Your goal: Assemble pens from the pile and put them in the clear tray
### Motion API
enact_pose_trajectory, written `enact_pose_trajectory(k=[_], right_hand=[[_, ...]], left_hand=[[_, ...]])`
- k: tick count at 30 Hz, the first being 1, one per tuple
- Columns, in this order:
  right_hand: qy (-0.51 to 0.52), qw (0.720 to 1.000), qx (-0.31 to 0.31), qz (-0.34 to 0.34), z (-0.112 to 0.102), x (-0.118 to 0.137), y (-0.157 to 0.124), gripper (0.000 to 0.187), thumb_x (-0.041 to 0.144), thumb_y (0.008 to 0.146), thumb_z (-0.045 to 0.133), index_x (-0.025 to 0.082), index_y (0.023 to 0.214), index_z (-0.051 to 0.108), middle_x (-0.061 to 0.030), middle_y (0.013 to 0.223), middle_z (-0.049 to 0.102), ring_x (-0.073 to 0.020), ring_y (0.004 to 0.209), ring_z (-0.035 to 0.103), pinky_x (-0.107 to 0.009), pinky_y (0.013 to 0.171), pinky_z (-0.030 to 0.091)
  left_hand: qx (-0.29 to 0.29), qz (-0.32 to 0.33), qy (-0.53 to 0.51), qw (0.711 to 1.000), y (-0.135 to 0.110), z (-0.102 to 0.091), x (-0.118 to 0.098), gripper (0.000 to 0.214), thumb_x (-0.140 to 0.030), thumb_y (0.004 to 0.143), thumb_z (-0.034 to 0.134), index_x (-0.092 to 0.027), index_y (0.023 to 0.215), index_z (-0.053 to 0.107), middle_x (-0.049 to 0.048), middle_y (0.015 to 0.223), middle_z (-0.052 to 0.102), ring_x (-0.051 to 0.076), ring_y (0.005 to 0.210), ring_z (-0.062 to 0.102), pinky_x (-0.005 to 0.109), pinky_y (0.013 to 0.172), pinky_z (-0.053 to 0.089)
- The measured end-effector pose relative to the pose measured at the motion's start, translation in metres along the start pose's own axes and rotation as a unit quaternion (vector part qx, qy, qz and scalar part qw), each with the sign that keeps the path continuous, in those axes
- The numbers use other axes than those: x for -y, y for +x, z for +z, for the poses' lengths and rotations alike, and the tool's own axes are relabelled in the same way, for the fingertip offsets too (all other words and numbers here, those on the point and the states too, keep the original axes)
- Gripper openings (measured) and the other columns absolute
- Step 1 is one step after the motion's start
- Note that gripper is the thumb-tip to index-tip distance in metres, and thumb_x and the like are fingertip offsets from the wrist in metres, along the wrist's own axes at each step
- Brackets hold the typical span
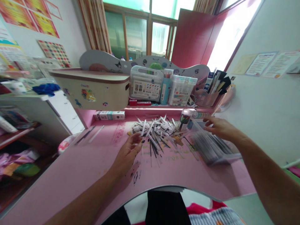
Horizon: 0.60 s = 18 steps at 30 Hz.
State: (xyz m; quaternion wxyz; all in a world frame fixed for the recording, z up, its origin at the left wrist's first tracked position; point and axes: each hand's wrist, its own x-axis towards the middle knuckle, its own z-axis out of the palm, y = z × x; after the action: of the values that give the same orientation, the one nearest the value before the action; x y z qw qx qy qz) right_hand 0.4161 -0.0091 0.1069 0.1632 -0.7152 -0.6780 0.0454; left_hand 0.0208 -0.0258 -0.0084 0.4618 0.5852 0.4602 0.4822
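A loose pile of thin pens and refills [159, 132], mostly white, grey and black, lies in the middle of the pink desk. At its near left edge is my left hand [128, 150], its fingers curved and apart, with the tips close against the pens. Further right, my right hand [219, 126] hovers over the far end of a clear plastic box [228, 157], thumb and fingers apart. Many slim sticks like pens or refills [209, 143] lie lengthwise in that box, blurred. A transparent can-shaped holder [185, 118] with pens inside stands between pile and box.
Two thin sticks [96, 134] lie apart on the desk [93, 168] at left. Behind are a long printed carton [109, 115] and a shelf bearing a cream bin [98, 93], a clear carry case [146, 84], a marker set [182, 90] and a pen cup [206, 97].
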Motion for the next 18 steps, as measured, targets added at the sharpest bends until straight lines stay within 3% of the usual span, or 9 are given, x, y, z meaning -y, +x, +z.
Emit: enact_pose_trajectory(k=[3, 5, 9, 12, 14, 18], right_hand=[[-0.036, 0.988, -0.146, -0.031, -0.01, 0.024, -0.02, 0.024, 0.027, 0.086, 0.058, 0.017, 0.105, 0.07, -0.0098, 0.095, 0.076, -0.021, 0.077, 0.069, -0.031, 0.071, 0.051], [-0.028, 0.984, -0.169, -0.053, -0.009, 0.042, -0.039, 0.022, 0.03, 0.089, 0.056, 0.018, 0.101, 0.071, -0.0074, 0.086, 0.075, -0.0204, 0.073, 0.068, -0.03, 0.069, 0.05], [-0.082, 0.989, -0.033, -0.121, 0.031, 0.069, -0.075, 0.027, 0.02, 0.095, 0.046, 0.017, 0.105, 0.071, -0.0105, 0.098, 0.076, -0.0219, 0.085, 0.071, -0.03, 0.078, 0.051], [-0.169, 0.981, 0.058, -0.077, 0.074, 0.075, -0.089, 0.042, 0.001, 0.089, 0.039, 0.011, 0.119, 0.066, -0.0186, 0.116, 0.071, -0.0261, 0.103, 0.069, -0.033, 0.086, 0.05], [-0.209, 0.971, 0.112, -0.035, 0.093, 0.075, -0.092, 0.044, -0.003, 0.088, 0.037, 0.009, 0.12, 0.064, -0.0215, 0.115, 0.069, -0.0285, 0.101, 0.07, -0.035, 0.082, 0.051], [-0.252, 0.959, 0.131, -0.008, 0.108, 0.071, -0.094, 0.041, -0.002, 0.092, 0.033, 0.009, 0.119, 0.062, -0.0228, 0.112, 0.066, -0.0291, 0.089, 0.072, -0.034, 0.071, 0.051]], left_hand=[[0.002, 0.002, 0.003, 1.0, 0.0, 0.0, 0.0, 0.046, -0.046, 0.087, 0.063, -0.022, 0.126, 0.06, 0.0107, 0.119, 0.065, 0.027, 0.11, 0.062, 0.043, 0.091, 0.051], [0.004, 0.005, 0.006, 1.0, 0.0, 0.0, 0.0, 0.045, -0.046, 0.087, 0.063, -0.022, 0.126, 0.06, 0.0103, 0.119, 0.066, 0.027, 0.111, 0.062, 0.042, 0.092, 0.05], [-0.001, 0.001, 0.008, 1.0, -0.001, 0.0, -0.003, 0.044, -0.044, 0.085, 0.064, -0.021, 0.123, 0.061, 0.0097, 0.117, 0.066, 0.026, 0.108, 0.062, 0.04, 0.092, 0.05], [0.0, -0.01, 0.002, 1.0, -0.002, 0.0, -0.006, 0.043, -0.041, 0.083, 0.066, -0.021, 0.12, 0.062, 0.0096, 0.115, 0.067, 0.025, 0.103, 0.063, 0.038, 0.087, 0.05], [0.004, -0.014, -0.003, 1.0, -0.002, 0.001, -0.008, 0.041, -0.039, 0.083, 0.066, -0.021, 0.12, 0.062, 0.0095, 0.115, 0.067, 0.024, 0.101, 0.063, 0.037, 0.085, 0.05], [0.005, -0.019, -0.014, 1.0, -0.003, 0.002, -0.008, 0.039, -0.036, 0.081, 0.069, -0.021, 0.116, 0.064, 0.0094, 0.112, 0.067, 0.025, 0.101, 0.063, 0.036, 0.081, 0.051]])
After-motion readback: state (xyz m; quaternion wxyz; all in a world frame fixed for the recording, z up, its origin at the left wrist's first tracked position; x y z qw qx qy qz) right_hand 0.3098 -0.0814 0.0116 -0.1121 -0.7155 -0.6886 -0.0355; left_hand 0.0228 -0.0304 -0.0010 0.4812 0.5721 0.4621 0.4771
